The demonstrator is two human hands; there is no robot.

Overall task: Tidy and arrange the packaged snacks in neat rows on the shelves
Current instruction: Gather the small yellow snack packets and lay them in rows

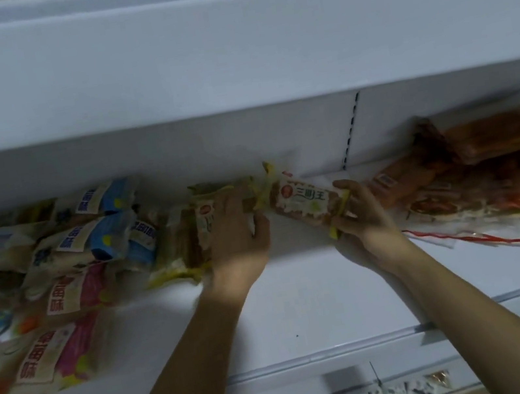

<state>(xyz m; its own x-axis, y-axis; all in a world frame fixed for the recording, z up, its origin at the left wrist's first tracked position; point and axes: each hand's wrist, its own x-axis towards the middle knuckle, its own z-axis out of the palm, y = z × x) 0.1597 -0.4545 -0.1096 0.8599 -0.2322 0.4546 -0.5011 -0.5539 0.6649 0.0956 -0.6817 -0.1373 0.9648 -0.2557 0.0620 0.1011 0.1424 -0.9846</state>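
Note:
On the white shelf (303, 299) my right hand (362, 221) grips the near end of a long yellow-edged snack pack (308, 204), which lies slanted toward the back wall. My left hand (237, 231) lies on top of a pile of similar yellow-edged packs (184, 244), fingers curled round the top pack's right edge. Left of that pile lie blue-labelled packs (100, 237) and pink-labelled packs (65, 318), loosely overlapping. Orange-red packs (475, 174) are heaped at the right.
A white shelf above (226, 47) overhangs the working space. A slotted upright (350, 130) runs down the back wall. The shelf's front lip (313, 356) runs across below my forearms. More small packets (405, 392) show on a lower level.

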